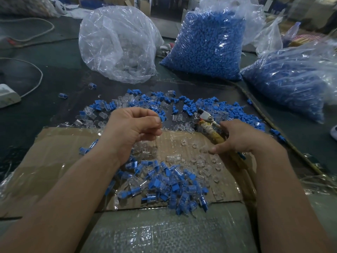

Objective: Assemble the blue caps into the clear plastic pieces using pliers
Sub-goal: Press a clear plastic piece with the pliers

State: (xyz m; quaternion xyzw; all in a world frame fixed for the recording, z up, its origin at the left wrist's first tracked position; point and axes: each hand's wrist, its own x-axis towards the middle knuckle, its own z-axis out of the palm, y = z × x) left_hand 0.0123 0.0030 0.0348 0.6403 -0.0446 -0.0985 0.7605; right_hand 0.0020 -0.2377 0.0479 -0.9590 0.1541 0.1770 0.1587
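My right hand [242, 137] grips the yellow handles of the pliers [209, 123], whose metal jaws point up and left over the scattered parts. My left hand [135, 126] hovers above the cardboard with its fingers curled; whether it holds a small piece I cannot tell. Loose blue caps [231, 110] and clear plastic pieces [125, 100] lie mixed on the dark surface beyond my hands. A heap of assembled pieces [164, 181], clear with blue caps in them, lies on the cardboard sheet [54, 161] near me. Several bare clear pieces [206, 161] sit to its right.
Two full bags of blue caps stand at the back [209, 44] and at the right [291, 79]. A crumpled clear bag [118, 44] stands at the back left. A white cord and box [7, 95] lie at the left. A woven sack [164, 230] covers the near edge.
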